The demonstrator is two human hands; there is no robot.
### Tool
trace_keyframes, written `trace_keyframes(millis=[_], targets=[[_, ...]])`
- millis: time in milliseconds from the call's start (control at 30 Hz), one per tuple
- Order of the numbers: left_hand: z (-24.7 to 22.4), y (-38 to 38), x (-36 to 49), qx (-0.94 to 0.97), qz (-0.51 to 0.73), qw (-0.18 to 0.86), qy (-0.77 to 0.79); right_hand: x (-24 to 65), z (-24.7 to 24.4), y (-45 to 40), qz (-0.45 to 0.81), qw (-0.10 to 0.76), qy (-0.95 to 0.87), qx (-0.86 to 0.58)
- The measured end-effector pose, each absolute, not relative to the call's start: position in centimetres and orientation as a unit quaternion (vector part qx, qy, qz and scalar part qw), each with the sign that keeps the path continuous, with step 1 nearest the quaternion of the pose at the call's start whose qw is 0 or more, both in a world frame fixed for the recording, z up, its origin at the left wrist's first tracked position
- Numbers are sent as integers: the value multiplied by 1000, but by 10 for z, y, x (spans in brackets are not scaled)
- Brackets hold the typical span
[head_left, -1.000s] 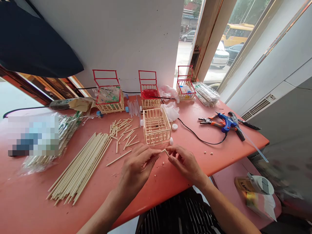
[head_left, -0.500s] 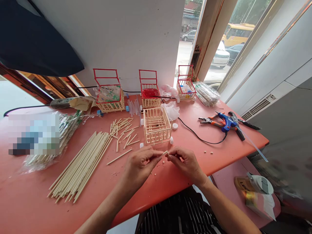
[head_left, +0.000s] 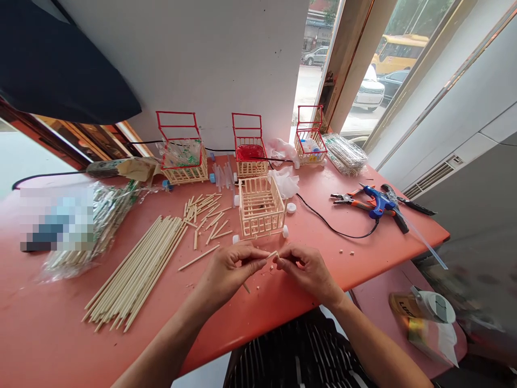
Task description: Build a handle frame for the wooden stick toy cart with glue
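Observation:
My left hand pinches a thin wooden stick near the table's front edge. Right beside it, my right hand has its fingers pressed together at the stick's other end, on a small piece too tiny to make out. Just beyond both hands stands a wooden stick cart with white cap wheels. Short cut sticks lie scattered left of the cart, and a bundle of long sticks rests further left. Small wooden bits lie under my fingers.
Three carts with red handles line the wall. On the right lie a blue glue gun with its cable, pliers and a black-handled tool. Plastic-wrapped sticks are at the left. A jar stands on a lower surface.
Both hands keep nearly the same place, with slight finger movement. A stick end now shows below my left hand. The camera view has shifted slightly.

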State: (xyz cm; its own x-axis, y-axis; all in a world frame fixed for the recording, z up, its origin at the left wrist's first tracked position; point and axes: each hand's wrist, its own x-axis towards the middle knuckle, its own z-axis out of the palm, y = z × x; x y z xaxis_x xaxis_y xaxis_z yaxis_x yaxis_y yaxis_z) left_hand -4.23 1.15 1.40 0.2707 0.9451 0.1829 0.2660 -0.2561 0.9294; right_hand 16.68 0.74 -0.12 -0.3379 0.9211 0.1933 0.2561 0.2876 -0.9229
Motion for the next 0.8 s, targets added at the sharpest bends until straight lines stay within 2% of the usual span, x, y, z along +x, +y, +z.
trace_keyframes(millis=[133,800], targets=[[13,13,-43,664,408,443,443,167,-2,7,426,387,-702,-418],[13,11,-43,685,377,430,452,169,0,7,432,390,-695,-422]])
